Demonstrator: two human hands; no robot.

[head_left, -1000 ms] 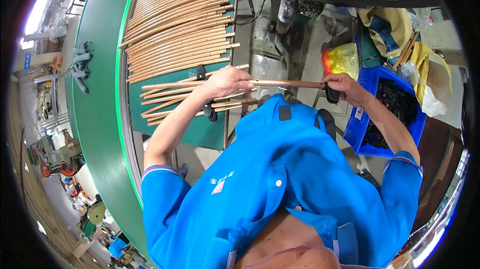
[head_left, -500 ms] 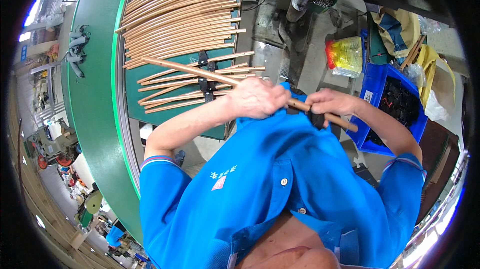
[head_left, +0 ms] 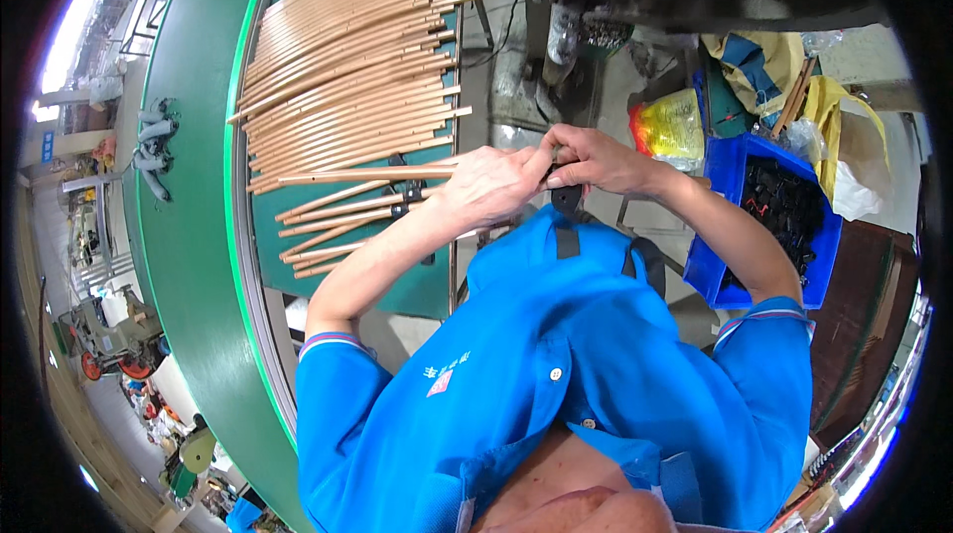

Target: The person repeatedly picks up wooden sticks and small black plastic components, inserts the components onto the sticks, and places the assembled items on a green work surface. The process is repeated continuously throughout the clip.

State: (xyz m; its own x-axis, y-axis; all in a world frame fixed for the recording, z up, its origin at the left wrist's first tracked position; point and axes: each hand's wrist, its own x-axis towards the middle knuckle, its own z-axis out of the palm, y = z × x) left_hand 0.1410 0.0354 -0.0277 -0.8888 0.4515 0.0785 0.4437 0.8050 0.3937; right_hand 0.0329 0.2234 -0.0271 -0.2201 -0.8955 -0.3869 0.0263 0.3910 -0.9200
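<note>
My left hand (head_left: 496,181) is closed around a long copper-coloured tube (head_left: 367,175), which points left over the bench. Close beside it, my right hand (head_left: 601,164) pinches a black fitting (head_left: 567,199) on the tube, the fingertips of both hands nearly meeting. Part of the fitting hides behind my fingers. Beyond my right forearm a short end of the tube shows. Several loose tubes with black fittings (head_left: 399,209) lie on the green bench top, just left of and below the held tube.
Many similar tubes (head_left: 347,86) lie in rows on the bench. Left of them runs a green conveyor belt (head_left: 208,265) with grey gloves (head_left: 152,151) on it. On the right stands a blue bin (head_left: 703,270) of black parts, near a yellow-and-red bag (head_left: 670,131).
Both hands have moved up and closer together, away from my body. The tube has turned from slanting to nearly level, and my right hand has shifted left along with the fitting.
</note>
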